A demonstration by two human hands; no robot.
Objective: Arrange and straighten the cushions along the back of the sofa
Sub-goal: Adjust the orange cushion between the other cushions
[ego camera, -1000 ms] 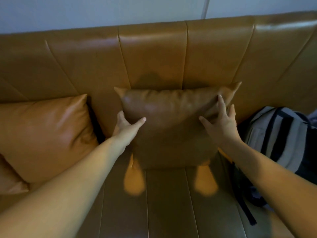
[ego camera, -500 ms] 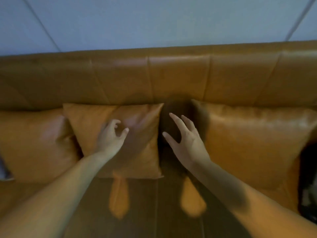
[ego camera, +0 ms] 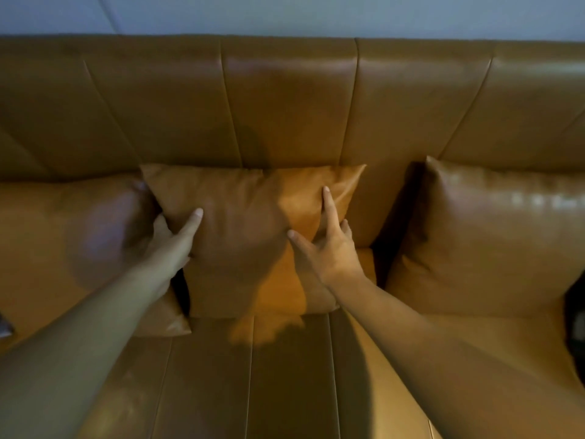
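Three tan leather cushions lean along the backrest (ego camera: 285, 99) of a tan leather sofa. The middle cushion (ego camera: 247, 217) stands upright, its left edge pressed against the left cushion (ego camera: 63, 242). My left hand (ego camera: 172, 242) grips the middle cushion's left edge, thumb on its front and fingers hidden behind. My right hand (ego camera: 329, 245) rests on the front of its right side with fingers spread. The right cushion (ego camera: 493, 242) stands apart, with a gap of bare backrest between it and the middle one.
The sofa seat (ego camera: 285, 375) stretches toward me below the cushions. A dark object (ego camera: 577, 324) shows at the right edge beside the right cushion. A pale wall (ego camera: 285, 14) rises behind the sofa.
My view and both hands have shifted left from the right cushion to the middle one. Half a second ago the hands hovered open; now the left grips its edge and the right presses its front.
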